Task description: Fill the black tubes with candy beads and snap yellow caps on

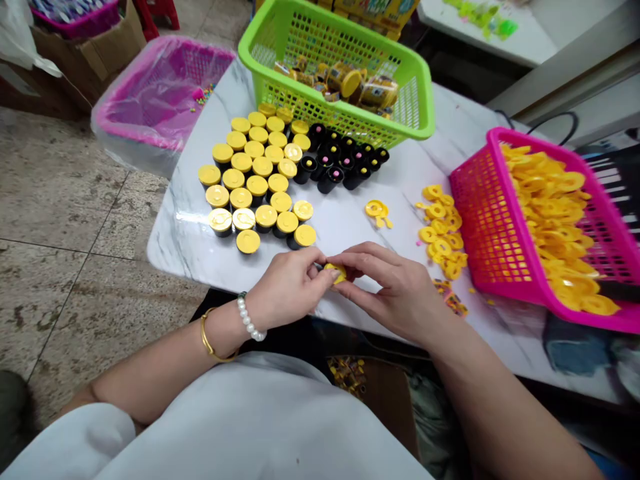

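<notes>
At the front edge of the table, my left hand (293,283) and my right hand (390,287) meet with fingers closed around a small yellow cap (336,272). Most of it is hidden by the fingers, and I cannot tell whether a cup is under it. Just beyond my left hand stand several black cups topped with yellow caps (257,187). Behind them is a group of open black cups (334,177), some showing pink or yellow bits inside. A loose yellow ring-shaped part (377,212) lies beyond my right hand, with a pile of yellow rings (441,230) farther right.
A green basket (423,87) with capped containers stands at the back. On the right, a pink basket (487,220) is full of yellow parts. Small printed pieces (450,298) lie by my right forearm. A plastic-lined pink bin (135,137) sits left of the table.
</notes>
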Tool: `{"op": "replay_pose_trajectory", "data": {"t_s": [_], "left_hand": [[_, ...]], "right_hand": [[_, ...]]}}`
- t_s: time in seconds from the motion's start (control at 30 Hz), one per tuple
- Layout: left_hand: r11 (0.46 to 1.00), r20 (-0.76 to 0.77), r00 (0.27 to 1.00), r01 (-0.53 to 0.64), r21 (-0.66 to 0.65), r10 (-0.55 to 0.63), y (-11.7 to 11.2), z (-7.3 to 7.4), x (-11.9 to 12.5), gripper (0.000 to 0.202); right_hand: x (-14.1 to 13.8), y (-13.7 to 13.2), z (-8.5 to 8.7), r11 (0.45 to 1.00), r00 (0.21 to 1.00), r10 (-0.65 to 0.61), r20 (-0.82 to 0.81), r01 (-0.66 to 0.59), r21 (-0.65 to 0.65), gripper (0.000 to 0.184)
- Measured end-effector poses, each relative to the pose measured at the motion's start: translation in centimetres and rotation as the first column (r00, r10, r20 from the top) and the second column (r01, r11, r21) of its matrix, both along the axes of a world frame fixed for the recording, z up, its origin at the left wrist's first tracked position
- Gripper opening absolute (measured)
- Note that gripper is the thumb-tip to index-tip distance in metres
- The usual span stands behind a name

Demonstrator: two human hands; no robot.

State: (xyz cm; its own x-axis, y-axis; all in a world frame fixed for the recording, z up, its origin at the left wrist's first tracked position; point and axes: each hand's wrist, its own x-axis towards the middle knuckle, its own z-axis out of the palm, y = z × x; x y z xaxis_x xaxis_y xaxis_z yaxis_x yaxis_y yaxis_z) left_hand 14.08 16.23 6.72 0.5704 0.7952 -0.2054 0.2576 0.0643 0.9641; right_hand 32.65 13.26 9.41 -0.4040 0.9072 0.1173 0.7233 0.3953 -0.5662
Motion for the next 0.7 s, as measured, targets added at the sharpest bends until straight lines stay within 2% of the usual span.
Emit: {"op": "replay_pose_trajectory", "data": {"t_s": [0.13,0.23,0.33,0.4,0.47,0.57,0.7], "left_hand": [[0.993,0.048,0.999,0.021,-0.119,-0.015,-0.1,-0.6,0.2,0.014],[0.986,0.044,0.997,0.064,-0.154,-0.058,0.2,-0.9,0.2,0.014],[0.982,0.036,0.997,0.077,-0.17,-0.072,0.6,-0.6,0.2,0.019],[0.987,0.027,0.998,0.057,-0.152,-0.053,0.5,-0.3,0.2,0.021],[0.989,0.026,0.998,0.053,-0.138,-0.05,0.1,0.1,0.3,0.021],[0.984,0.051,0.998,0.048,-0.172,-0.039,-0.4,0.3,0.6,0.028],[0.982,0.062,0.998,-0.017,-0.186,0.029,-0.7,-0.2,1.0,0.034]], "right_hand": [[-0.2,-0.9,-0.8,0.996,0.995,-0.089,-0.044,0.089,-0.002,0.024],[-0.1,-1.2,-1.8,0.97,0.957,-0.194,-0.217,0.154,-0.189,0.027],[0.1,-0.8,-2.8,0.85,0.799,-0.422,-0.429,0.183,-0.495,0.034],[0.0,-0.3,-3.0,0.765,0.684,-0.545,-0.486,0.168,-0.621,0.037],[-0.4,0.0,-2.8,0.729,0.637,-0.581,-0.506,0.131,-0.672,0.037],[-1.2,0.1,-2.3,0.707,0.63,-0.578,-0.518,0.07,-0.704,0.033],[-2.0,-0.2,-2.4,0.714,0.623,-0.604,-0.497,0.144,-0.685,0.031]]}}
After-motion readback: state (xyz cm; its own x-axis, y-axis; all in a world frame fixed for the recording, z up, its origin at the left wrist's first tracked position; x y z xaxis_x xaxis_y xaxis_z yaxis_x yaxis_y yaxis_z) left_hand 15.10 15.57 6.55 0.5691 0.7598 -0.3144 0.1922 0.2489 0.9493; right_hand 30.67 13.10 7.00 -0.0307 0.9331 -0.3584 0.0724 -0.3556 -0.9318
